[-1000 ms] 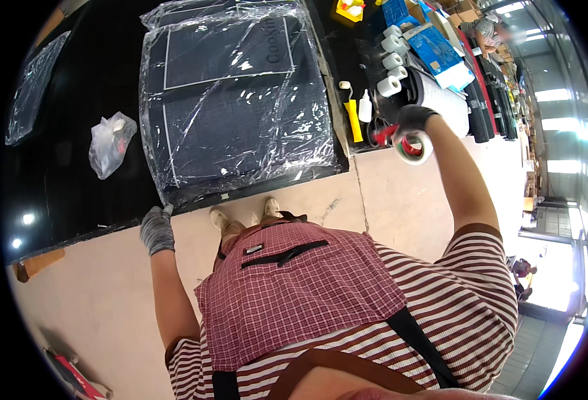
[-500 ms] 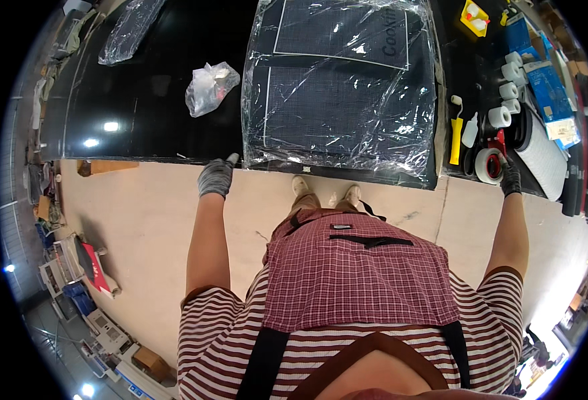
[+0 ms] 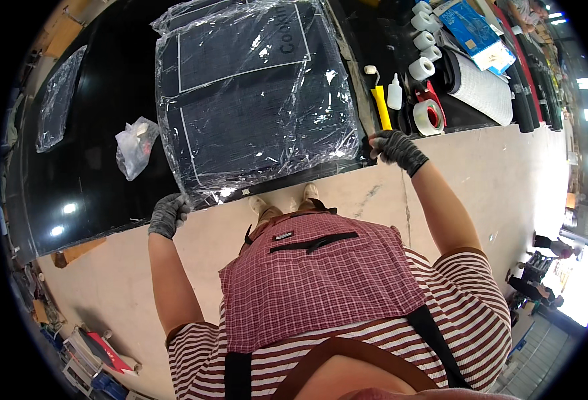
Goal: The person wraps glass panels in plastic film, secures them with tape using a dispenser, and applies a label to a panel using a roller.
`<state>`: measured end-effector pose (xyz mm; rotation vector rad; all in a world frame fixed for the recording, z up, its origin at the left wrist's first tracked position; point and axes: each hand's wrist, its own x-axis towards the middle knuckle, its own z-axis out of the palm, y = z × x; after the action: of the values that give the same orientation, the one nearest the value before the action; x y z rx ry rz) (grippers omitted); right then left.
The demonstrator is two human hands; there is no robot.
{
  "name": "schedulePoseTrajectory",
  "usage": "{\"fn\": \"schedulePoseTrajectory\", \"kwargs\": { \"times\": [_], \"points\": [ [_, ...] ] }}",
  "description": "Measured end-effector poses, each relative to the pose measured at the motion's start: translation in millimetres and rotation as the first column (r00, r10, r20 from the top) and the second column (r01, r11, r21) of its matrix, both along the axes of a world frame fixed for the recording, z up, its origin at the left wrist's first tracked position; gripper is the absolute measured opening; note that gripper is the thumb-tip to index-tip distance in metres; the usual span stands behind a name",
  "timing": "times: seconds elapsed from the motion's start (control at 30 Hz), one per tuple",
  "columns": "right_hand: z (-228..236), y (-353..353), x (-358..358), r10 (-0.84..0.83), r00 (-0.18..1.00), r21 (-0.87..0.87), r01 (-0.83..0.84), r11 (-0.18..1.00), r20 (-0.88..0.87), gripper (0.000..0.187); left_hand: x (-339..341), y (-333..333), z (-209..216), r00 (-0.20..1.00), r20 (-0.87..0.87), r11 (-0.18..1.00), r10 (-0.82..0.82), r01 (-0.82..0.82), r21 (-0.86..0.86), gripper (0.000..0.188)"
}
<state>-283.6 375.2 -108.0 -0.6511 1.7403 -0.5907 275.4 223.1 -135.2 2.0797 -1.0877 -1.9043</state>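
Clear plastic film point(image 3: 267, 127) covers a stack of dark woven mats point(image 3: 254, 93) with pale border lines on the black table. My left hand point(image 3: 167, 215), in a grey glove, is closed with curled fingers at the near left corner of the film, pinching its edge. My right hand point(image 3: 398, 151), gloved too, is closed near the stack's near right corner, fingertips together; what they grip is too small to make out. Just beyond it lie a red tape dispenser point(image 3: 437, 100) with a tape roll point(image 3: 427, 119) and a yellow-handled roller point(image 3: 381, 107).
A crumpled clear bag point(image 3: 136, 148) and a folded plastic sheet point(image 3: 61, 100) lie on the left. To the right are a white squeeze bottle point(image 3: 395, 92), several white rolls point(image 3: 421, 69), a blue packet point(image 3: 469, 30) and a pale textured roll of material point(image 3: 481, 87). The table's front edge point(image 3: 267, 188) runs before me.
My right hand has left the tape dispenser and moved left to the stack's near right corner. My left hand has curled closed at the film's near left corner. The view has turned.
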Motion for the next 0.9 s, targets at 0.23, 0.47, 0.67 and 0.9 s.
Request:
{"fn": "schedulePoseTrajectory", "kwargs": {
  "times": [0.23, 0.47, 0.67, 0.9],
  "points": [
    [-5, -13, 35, -0.004, 0.998, 0.180, -0.008, 0.984, 0.069, 0.016, 4, -2, -8, 0.997, -0.034, 0.993, -0.069, 0.072, 0.090, 0.020],
    [-6, -14, 43, -0.083, 0.990, 0.205, 0.059, 0.977, 0.112, 0.021, 3, 0, -6, 0.997, -0.076, 0.993, 0.008, 0.001, 0.118, 0.021],
    [0, -13, 53, -0.059, 0.998, 0.198, 0.062, 0.978, -0.023, 0.021, 11, -1, -11, 0.992, -0.130, 0.993, 0.001, 0.015, 0.118, 0.022],
    [-7, -1, 41, -0.201, 0.974, 0.161, 0.183, 0.970, 0.103, 0.020, 14, 2, -15, 0.987, -0.154, 0.993, 0.035, -0.017, 0.119, 0.023]
  ]
}}
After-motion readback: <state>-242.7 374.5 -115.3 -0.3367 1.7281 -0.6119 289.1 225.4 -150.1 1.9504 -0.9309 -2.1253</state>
